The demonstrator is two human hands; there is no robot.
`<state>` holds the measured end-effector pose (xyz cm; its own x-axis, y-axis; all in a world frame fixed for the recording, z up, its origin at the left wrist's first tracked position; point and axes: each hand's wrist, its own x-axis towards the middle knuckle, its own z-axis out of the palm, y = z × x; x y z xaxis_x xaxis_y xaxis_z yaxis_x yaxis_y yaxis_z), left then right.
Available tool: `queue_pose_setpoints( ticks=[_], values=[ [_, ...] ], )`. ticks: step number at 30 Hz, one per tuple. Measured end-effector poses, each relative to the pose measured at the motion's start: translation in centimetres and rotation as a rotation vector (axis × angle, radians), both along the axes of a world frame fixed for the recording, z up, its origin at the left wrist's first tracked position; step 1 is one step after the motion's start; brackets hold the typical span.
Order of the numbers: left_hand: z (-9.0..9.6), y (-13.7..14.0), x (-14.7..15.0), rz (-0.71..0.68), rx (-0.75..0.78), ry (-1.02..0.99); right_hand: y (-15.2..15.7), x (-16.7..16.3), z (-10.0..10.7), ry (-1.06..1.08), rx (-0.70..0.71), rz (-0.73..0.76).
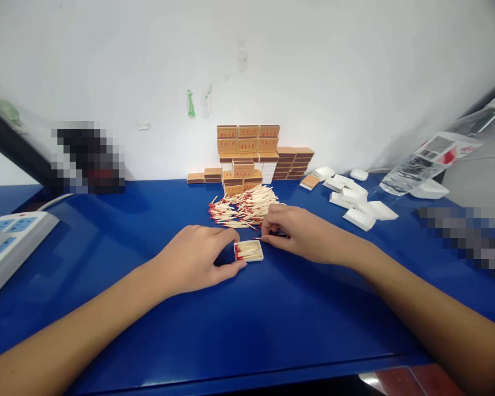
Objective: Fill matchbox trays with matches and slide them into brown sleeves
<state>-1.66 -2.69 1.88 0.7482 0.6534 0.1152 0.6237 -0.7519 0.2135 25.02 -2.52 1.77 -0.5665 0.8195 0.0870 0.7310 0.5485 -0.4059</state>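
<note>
A small white matchbox tray lies on the blue table, partly filled with red-tipped matches whose heads point left. My left hand grips the tray's left end, index finger at the far corner and thumb at the near one. Just beyond the tray's far right corner, my right hand pinches a single match, its red head pointing left; the fingers hide most of the stick. Behind both hands spreads a loose heap of matches, partly covered by my right hand.
Orange matchboxes stand stacked against the wall, more piled beside them. Several white trays lie at the right, near a tilted water bottle. A power strip sits at the left edge of the blue table.
</note>
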Motion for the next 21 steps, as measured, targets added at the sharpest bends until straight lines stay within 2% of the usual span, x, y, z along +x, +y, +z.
queue_pose_setpoints(
  ticks=[6, 14, 21],
  values=[
    [-0.1, 0.0, -0.1, 0.012, 0.024, 0.005, -0.8, -0.8, 0.8, 0.15, 0.091, -0.006],
    [-0.1, -0.1, 0.1, -0.012, 0.021, -0.004, -2.3, -2.9, 0.5, 0.172, 0.069, 0.075],
    [-0.3, -0.1, 0.0, -0.054, 0.041, -0.019, -2.8, -3.2, 0.5, 0.235, 0.007, 0.247]
  ],
)
